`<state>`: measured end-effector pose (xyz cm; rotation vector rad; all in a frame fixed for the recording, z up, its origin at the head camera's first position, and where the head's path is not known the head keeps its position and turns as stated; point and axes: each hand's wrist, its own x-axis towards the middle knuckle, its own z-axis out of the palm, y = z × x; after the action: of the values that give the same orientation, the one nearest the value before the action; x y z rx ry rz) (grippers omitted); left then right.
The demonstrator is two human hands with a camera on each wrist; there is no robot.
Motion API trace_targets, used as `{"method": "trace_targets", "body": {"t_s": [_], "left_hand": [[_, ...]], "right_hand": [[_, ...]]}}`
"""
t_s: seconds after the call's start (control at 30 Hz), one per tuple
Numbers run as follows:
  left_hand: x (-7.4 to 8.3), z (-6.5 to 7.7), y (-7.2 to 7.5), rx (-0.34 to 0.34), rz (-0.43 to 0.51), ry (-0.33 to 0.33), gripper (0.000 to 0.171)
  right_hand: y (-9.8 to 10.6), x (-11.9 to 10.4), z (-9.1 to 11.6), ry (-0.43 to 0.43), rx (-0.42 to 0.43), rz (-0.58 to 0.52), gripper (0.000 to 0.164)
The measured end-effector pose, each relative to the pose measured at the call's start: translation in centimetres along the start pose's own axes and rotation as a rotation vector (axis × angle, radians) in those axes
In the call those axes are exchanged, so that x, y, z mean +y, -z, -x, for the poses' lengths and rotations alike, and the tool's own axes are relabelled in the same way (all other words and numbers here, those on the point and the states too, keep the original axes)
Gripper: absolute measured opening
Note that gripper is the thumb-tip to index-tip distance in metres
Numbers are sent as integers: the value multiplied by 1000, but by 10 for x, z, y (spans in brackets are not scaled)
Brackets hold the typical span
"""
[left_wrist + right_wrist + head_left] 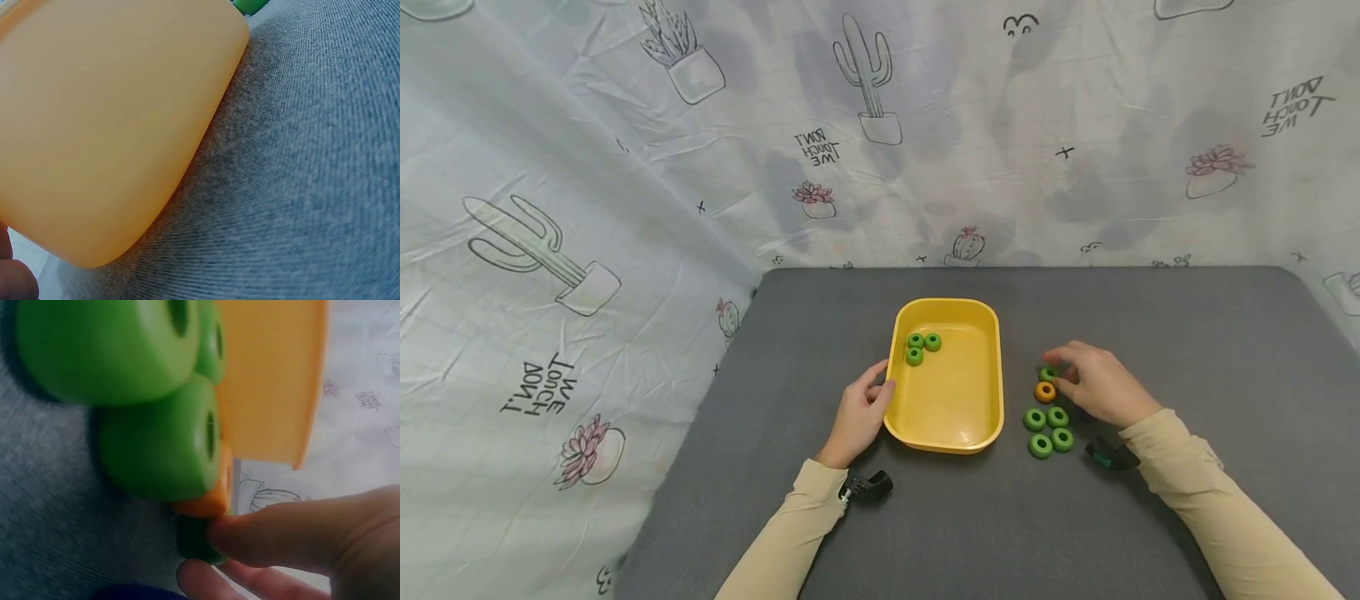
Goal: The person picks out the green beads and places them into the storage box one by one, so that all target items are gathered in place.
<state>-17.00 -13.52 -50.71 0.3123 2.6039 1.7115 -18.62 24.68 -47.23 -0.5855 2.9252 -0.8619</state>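
A yellow plastic tray (951, 392) lies on the dark grey table, with three small green rings (914, 356) grouped in its far left corner. My left hand (857, 417) holds the tray's left side, thumb at the rim and fingers along the outer wall. To the right of the tray, my right hand (1097, 383) pinches a green ring (194, 537) between thumb and fingers. An orange ring (1045, 392) sits right beside that one. Closer to me, several more green rings (1041, 446) stand in a cluster, large in the right wrist view.
The grey table (1000, 533) reaches back to a pale curtain (925, 192) printed with cacti. Another curtain side (512, 350) hangs along the left. Black wrist straps with small devices (1111, 454) are on both arms, low over the table.
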Motion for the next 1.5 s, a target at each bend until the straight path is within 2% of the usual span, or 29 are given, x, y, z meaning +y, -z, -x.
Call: {"method": "trace_targets", "body": {"t_s": [0.23, 0.63, 0.7, 0.93, 1.27, 1.5], "left_hand": [[0, 0, 0, 17, -4, -17, 47], [4, -1, -3, 39, 18, 34, 46], [8, 0, -4, 45, 12, 42, 45], [37, 9, 0, 48, 19, 28, 44], [40, 10, 1, 39, 29, 40, 44], [41, 11, 0, 49, 36, 46, 44]], "right_hand": [[-4, -2, -2, 16, 11, 50, 39], [-4, 0, -2, 15, 48, 44, 34], [-4, -1, -2, 15, 59, 35, 33], [-2, -4, 0, 15, 84, -10, 32], [3, -16, 2, 29, 128, -51, 30], [5, -29, 0, 74, 167, -74, 27]]}}
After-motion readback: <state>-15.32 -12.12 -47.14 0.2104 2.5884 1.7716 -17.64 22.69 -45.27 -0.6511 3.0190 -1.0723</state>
